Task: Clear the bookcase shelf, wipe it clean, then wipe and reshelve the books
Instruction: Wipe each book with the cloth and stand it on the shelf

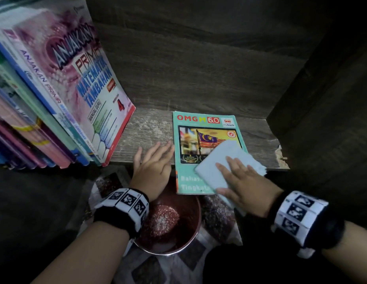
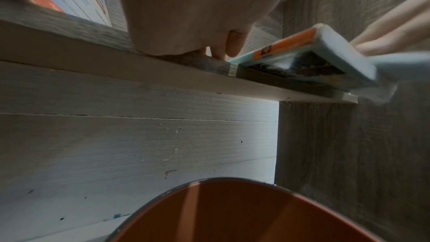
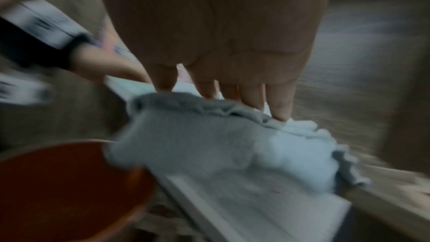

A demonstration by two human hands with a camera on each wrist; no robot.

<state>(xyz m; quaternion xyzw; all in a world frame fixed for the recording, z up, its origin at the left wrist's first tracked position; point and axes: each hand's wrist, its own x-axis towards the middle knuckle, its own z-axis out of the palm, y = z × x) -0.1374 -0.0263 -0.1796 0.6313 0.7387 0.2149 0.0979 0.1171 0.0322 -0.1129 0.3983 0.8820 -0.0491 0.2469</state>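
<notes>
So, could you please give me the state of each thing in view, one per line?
teal book: lying flat, cover up, overhanging the shelf's front edge.
cloth: folded, pressed onto the book's cover.
right hand: flat on the cloth.
left hand: flat on the shelf beside the book.
shelf: dusty, partly filled.
shelved books: upright, leaning left.
red basin: below the shelf; contents unclear.

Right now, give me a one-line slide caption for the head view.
Right hand presses a cloth on the teal book lying on the shelf; left hand rests flat beside it.
</notes>
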